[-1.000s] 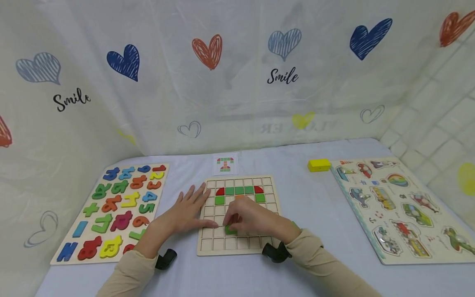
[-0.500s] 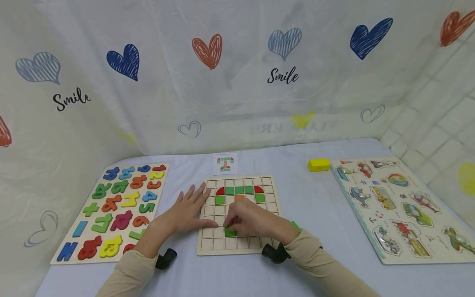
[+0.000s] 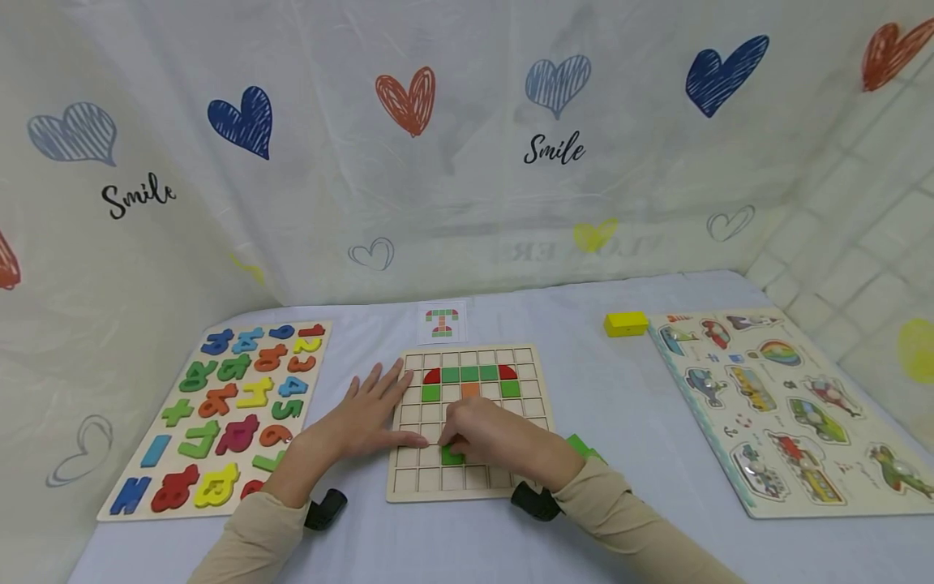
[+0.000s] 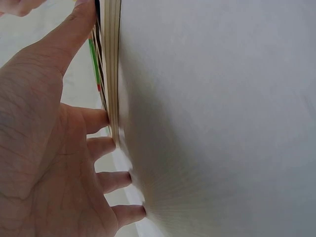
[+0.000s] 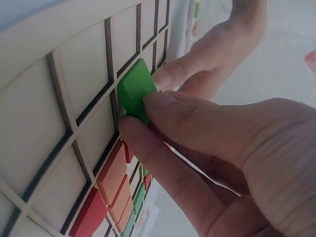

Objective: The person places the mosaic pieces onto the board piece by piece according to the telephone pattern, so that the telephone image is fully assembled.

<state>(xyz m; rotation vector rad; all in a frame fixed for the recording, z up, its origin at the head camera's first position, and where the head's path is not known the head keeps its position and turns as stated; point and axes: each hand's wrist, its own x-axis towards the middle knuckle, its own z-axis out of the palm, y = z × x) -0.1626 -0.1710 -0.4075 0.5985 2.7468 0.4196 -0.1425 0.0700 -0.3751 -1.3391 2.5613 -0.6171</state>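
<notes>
A wooden grid board lies in the middle of the table. My left hand rests at its left edge, fingers spread; in the left wrist view the thumb lies over the board's edge and the outer fingertips touch the cloth. With thumb and finger, my right hand pinches a green square tile, tilted over a cell in the lower left part of the grid. Red, green and orange tiles sit in the upper rows. The right wrist view also shows a red tile beside orange ones, hidden by the hand in the head view.
Behind the board lies a pattern card. Loose green tiles show past the right wrist. A number puzzle lies left, a picture puzzle right, and a yellow block near the latter's far corner.
The right wrist has shifted slightly left, uncovering more of the loose green tiles beside it. The left hand stays in place, and the pinched tile remains at the same cell.
</notes>
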